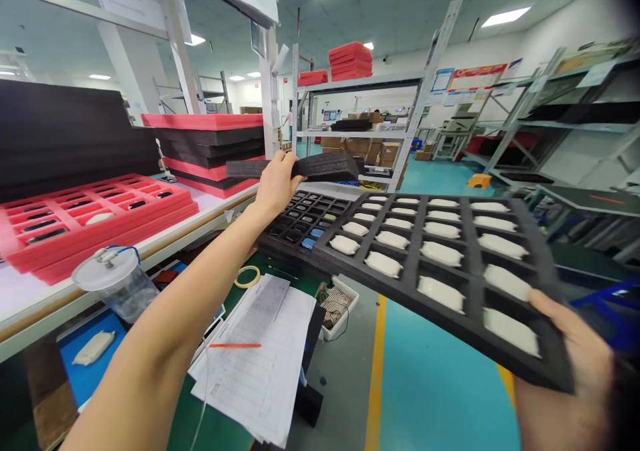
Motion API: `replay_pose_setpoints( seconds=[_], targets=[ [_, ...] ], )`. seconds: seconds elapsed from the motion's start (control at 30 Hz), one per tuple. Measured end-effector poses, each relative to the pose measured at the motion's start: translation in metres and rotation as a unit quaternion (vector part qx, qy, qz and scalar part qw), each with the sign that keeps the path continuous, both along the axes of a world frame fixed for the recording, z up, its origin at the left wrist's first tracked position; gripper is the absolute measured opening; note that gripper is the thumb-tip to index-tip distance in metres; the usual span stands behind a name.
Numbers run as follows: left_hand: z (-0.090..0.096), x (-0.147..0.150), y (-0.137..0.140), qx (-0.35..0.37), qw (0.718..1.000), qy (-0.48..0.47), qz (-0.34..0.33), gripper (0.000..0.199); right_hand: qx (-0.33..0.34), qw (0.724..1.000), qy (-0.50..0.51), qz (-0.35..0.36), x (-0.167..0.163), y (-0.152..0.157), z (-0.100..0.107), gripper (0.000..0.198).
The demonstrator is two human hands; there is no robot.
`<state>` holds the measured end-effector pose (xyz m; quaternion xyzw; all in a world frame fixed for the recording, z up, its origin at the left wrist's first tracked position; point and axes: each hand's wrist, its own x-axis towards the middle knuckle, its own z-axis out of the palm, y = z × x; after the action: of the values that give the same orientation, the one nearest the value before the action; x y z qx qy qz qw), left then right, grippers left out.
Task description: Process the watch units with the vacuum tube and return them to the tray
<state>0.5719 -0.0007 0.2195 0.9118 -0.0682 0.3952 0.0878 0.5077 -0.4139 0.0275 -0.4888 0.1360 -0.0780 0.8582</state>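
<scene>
My left hand [277, 183] reaches forward with its fingers wrapped over a black foam slab [327, 166], raised above the bench. Below it lies a black compartment tray [295, 219] filled with small dark pieces and a few blue ones. On the right, my right hand [580, 348] grips the near corner of a black foam tray [413, 268], thumb on top. White pouch-like pieces [440, 294] sit in that tray's compartments. The tray is tilted, its far left side over or against the compartment tray; whether it rests there I cannot tell.
Pink foam trays [100, 218] with dark pieces stand at left, beside stacked pink and black foam [210, 138]. Below are a clear lidded container [117, 281], paper sheets [260, 364], a tape roll [247, 277] and a white basket [340, 308]. Metal shelving [360, 84] stands behind.
</scene>
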Motion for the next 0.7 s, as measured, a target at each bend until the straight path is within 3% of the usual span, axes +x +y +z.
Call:
replay_pose_setpoints(
  seconds=[0.03, 0.13, 0.4, 0.53, 0.7],
  targets=[
    [0.003, -0.002, 0.001, 0.002, 1.000, -0.014, -0.008, 0.027, 0.005, 1.000, -0.021, -0.018, 0.009, 0.014, 0.004, 0.025],
    [0.010, -0.009, 0.004, 0.005, 0.998, -0.050, -0.021, 0.029, 0.083, 0.988, -0.124, 0.028, 0.046, 0.071, 0.014, 0.038],
    [0.005, -0.028, 0.014, 0.022, 0.991, -0.120, -0.062, 0.026, 0.159, 0.968, -0.142, 0.136, 0.133, 0.213, 0.018, 0.036],
    [-0.010, -0.028, 0.019, 0.023, 0.989, -0.127, -0.065, 0.029, 0.177, 0.963, -0.114, 0.168, 0.152, 0.252, 0.009, 0.034],
    [-0.039, -0.022, 0.024, 0.023, 0.986, -0.140, -0.082, 0.033, 0.175, 0.963, -0.065, 0.194, 0.163, 0.265, -0.007, 0.019]
  ],
)
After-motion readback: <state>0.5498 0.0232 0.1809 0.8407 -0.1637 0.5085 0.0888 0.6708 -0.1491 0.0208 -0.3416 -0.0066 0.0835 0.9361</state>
